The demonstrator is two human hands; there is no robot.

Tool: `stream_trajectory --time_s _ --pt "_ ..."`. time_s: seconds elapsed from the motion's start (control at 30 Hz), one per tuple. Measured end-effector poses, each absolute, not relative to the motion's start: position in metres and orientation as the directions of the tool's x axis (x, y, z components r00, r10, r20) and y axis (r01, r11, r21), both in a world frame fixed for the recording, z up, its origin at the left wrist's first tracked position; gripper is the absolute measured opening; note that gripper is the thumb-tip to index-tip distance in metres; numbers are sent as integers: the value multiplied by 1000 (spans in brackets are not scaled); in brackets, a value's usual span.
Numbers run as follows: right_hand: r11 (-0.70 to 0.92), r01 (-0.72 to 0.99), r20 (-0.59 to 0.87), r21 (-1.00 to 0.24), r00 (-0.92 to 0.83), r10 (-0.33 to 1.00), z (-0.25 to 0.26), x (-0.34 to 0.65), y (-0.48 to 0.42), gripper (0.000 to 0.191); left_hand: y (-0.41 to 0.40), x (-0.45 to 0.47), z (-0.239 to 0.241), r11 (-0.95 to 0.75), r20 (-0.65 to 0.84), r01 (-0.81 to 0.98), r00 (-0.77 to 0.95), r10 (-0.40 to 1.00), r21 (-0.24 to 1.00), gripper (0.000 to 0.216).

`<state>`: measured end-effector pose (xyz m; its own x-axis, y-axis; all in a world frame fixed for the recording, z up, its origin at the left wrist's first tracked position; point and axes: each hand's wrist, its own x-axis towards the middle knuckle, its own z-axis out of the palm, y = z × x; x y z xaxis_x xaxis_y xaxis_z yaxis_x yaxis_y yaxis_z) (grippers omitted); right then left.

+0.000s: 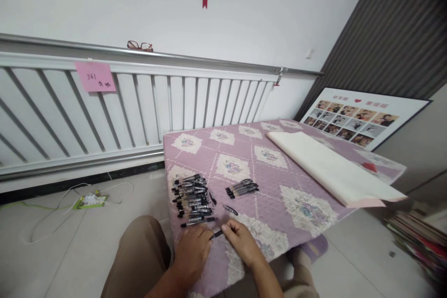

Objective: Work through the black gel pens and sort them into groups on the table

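Pink flowered tablecloth over a table, white radiator behind. Both my forearms come up from the bottom edge, angled in toward each other over the near side. My right hand is palm-down, thumb and forefinger pinching one end of a black pen. My left hand lies back-up, fingers bent at the pen's other end; can't tell how tightly, fingertips hidden. Pen sits between my hands, just below the pen pile. Loose cap-like piece nearby; smaller pen bunch beyond.
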<state>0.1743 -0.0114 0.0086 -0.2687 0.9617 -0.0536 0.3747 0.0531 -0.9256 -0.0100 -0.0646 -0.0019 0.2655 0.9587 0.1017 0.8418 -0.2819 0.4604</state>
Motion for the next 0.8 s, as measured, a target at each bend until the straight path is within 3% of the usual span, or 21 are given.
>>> stream_trajectory --time_s 0.3,0.5,0.8 --pt "90 439 -41 -894 -279 959 4 174 -8 40 -57 -2 17 -231 24 887 242 970 399 25" --pt "82 425 -42 -902 -275 961 6 174 -10 39 -49 2 12 -242 25 864 257 966 441 22" --pt "40 370 -74 -928 -290 954 10 175 -11 24 -50 -1 10 -267 35 862 280 959 431 22"
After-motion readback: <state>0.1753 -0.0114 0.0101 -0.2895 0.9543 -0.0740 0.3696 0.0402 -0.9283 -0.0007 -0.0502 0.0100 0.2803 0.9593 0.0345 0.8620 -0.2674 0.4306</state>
